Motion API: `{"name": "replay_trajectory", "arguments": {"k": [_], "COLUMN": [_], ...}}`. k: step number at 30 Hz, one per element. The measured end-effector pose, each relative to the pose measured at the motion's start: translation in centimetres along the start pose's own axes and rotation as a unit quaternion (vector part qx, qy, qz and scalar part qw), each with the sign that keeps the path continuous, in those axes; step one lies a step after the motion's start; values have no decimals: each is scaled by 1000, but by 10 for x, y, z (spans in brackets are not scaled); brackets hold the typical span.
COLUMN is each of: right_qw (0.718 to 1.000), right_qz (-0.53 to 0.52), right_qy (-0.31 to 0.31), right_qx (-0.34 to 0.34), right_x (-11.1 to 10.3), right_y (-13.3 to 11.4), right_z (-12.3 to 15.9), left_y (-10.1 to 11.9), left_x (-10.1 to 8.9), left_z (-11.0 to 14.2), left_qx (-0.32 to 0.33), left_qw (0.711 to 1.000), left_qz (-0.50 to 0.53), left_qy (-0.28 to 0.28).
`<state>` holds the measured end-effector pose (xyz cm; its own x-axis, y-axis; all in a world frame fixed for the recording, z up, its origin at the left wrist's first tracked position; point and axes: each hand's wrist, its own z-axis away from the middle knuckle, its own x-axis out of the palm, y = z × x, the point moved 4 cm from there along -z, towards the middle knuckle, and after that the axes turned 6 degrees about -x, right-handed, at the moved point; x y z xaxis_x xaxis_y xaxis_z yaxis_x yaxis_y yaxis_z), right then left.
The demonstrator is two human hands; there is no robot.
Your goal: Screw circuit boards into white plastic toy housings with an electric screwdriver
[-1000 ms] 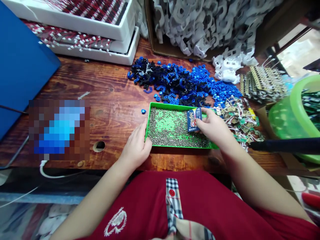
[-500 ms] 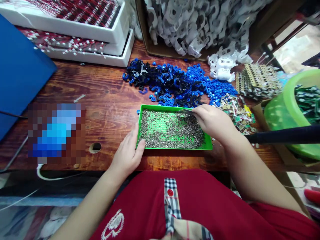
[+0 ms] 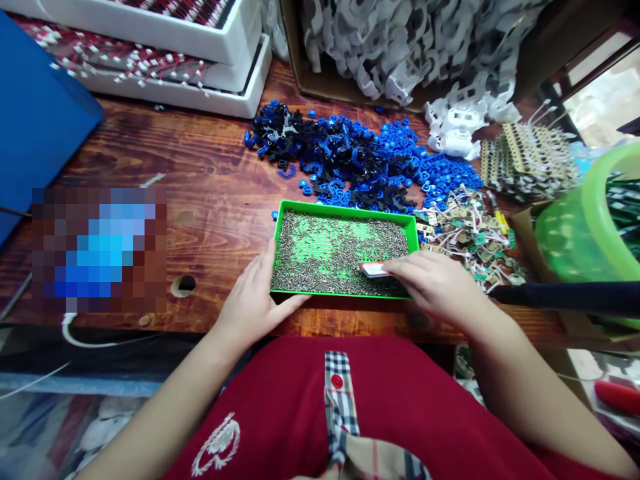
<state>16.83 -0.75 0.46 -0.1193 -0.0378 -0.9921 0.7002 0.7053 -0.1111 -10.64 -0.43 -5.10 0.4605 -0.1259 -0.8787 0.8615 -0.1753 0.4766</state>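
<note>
A shallow green tray (image 3: 412, 235) lies on the wooden table in front of me, holding a layer of small metal screws (image 3: 305, 275). Its perforated green bottom shows through in patches. My left hand (image 3: 253, 300) grips the tray's near left corner, fingers along the left wall and thumb by the front edge. Pinched in my right hand (image 3: 440, 283) is a small flat card (image 3: 374, 269), white with an orange-red edge. The card is over the screws at the tray's right front part. Whether its lower edge touches them is hard to see.
Behind the tray lies a heap of blue and black plastic parts (image 3: 345, 160). To the right are wired circuit boards (image 3: 475, 227), a green tub (image 3: 570, 233) and a black bar (image 3: 560, 295). White foam trays (image 3: 235, 100) and a box of white shells (image 3: 400, 47) stand behind.
My right hand has moved with the card from the tray's far right side toward its front. The card is tilted differently, showing its white face. My left thumb has slid lower along the front edge.
</note>
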Motion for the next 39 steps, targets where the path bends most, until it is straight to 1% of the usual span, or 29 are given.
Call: {"name": "replay_trajectory", "arguments": {"k": [3, 5, 7, 9, 11, 14, 16, 19, 21, 23, 25, 29, 31, 33, 36, 39], "right_qw": [999, 995, 990, 990, 994, 994, 993, 995, 997, 999, 1000, 998, 996, 992, 989, 994], "right_qz": [-50, -92, -119, -113, -88, -60, -60, -39, 1, 28, 25, -15, -52, -96, -116, -78], "right_qy": [-10, -39, -70, -80, -65, -40, -18, 39, 50, 32, 12, -18, -35, -55, -84, -71], "right_qx": [-8, -9, -15, -13, 15, 81, 97, 80, 59, 26, -13, -64, -64, -55, -46, -8], "right_x": [-11, -13, -10, -4, 1, 4, 3, 0, 3, 7, 9, 2, -3, -5, -1, 3], "right_y": [-4, -5, -6, -6, -1, 12, 21, 28, 27, 22, 13, -3, -9, -13, -17, -12], "right_z": [7, 7, 2, -6, -15, -26, -34, -45, -49, -49, -42, -19, -11, -11, -24, -45], "left_y": [0, 0, 1, 1, 1, 2, 2, 1, 1, 1, 1, 1, 0, 0, 0, 0], "left_x": [0, -1, -1, -1, -2, -2, -2, -2, -1, -1, -1, -1, -1, -1, 0, 0], "left_z": [0, 0, 0, 0, 1, 1, 0, -1, -1, 0, 0, 0, 0, 0, 0, 0], "left_qx": [0, 0, -3, -7, -10, -11, -11, -8, -5, -3, -1, 4, 4, 4, 2, 1], "left_qw": [1000, 1000, 1000, 1000, 1000, 1000, 1000, 1000, 1000, 1000, 1000, 1000, 1000, 1000, 1000, 1000], "left_qz": [0, -2, -2, -1, -1, 3, 5, 2, 0, -2, -3, -1, 0, 2, 1, -3], "left_qy": [0, -3, -3, -1, -1, -4, -5, -3, 1, 1, 0, 2, 3, 2, -3, -4]}}
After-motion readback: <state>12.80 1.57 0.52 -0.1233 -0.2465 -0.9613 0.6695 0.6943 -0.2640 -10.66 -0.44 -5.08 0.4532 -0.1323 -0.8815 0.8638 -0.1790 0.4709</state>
